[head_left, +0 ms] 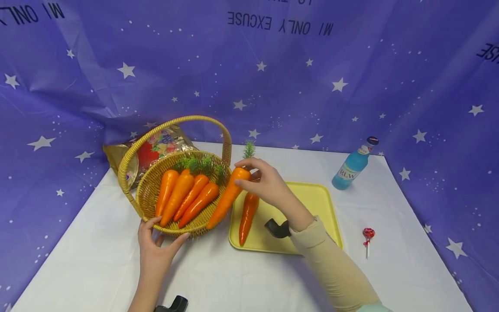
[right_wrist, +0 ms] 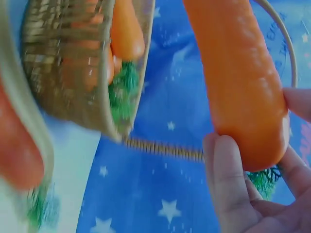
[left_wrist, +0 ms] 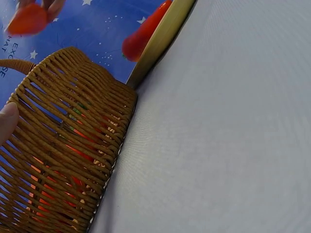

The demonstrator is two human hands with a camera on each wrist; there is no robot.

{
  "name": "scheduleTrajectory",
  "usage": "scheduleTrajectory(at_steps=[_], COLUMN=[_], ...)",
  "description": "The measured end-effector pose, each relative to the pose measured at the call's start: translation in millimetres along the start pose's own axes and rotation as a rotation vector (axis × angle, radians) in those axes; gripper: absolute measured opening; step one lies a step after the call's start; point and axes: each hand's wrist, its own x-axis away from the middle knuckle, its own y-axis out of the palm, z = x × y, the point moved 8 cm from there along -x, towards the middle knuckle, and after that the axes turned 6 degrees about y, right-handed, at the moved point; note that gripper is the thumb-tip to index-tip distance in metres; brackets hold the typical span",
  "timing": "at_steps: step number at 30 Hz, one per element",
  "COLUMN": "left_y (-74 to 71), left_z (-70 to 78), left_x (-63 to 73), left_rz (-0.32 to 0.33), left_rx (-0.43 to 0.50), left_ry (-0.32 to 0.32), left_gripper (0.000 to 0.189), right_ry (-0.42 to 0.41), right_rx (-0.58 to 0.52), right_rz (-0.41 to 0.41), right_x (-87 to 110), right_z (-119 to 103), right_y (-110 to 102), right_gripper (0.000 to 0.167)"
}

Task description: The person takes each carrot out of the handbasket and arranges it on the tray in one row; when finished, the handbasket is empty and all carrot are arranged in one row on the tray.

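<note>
Mostly done, I'd judge: at least four carrots in basket. Left: held carrot at basket's 3 o'clock, right hand grip clamped on it; tray carrot at tray's 9 o'clock. Left hand touches basket's 7 o'clock; can't tell if gripping.

I'm peering remotely into a booth-like setting — starry purple cloth is enclosing a white-topped desk on three sides, hiding what kind of room this is.

The head view looks forward and down over the table, both wrist views sharing the basket closer up.
</note>
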Motion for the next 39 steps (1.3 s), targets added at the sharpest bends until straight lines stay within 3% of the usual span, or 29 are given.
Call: scheduleTrajectory(at_steps=[9, 13, 19, 24, 33, 39], left_y=[0.3, -0.6, 0.0, -0.8, -2.5, -2.3], left_z=[0.8, -0.5, 0.3, 0.1, -2.1, -1.4], left_x=[0.3, -0.3, -0.3, 1.0, 1.5, 1.5], left_rz=[-0.008, -0.002, 0.0, -0.002, -0.003, 0.001], left_rx=[-0.012, -0.01, -0.009, -0.013, -0.031, -0.025], left_ry=[0.011, 0.005, 0.016, 0.016, -0.002, 0.006], left_gripper=[0.083, 0.083, 0.083, 0.083, 0.083, 0.083], right_ry=[0.102, 0.142, 0.168, 0.216, 0.267, 0.254], right_rx=[0.047, 0.073, 0.12, 0.158, 0.032, 0.022], right_rz=[-0.025, -0.051, -0.088, -0.1, -0.165, -0.164], right_x=[14.1, 10.9, 10.6, 7.1, 4.3, -1.8], right_z=[52, 76, 92, 123, 139, 139], right_y=[-35, -36, -31, -26, -9, -2], right_gripper=[0.036, 0.039, 0.038, 0.037, 0.04, 0.038])
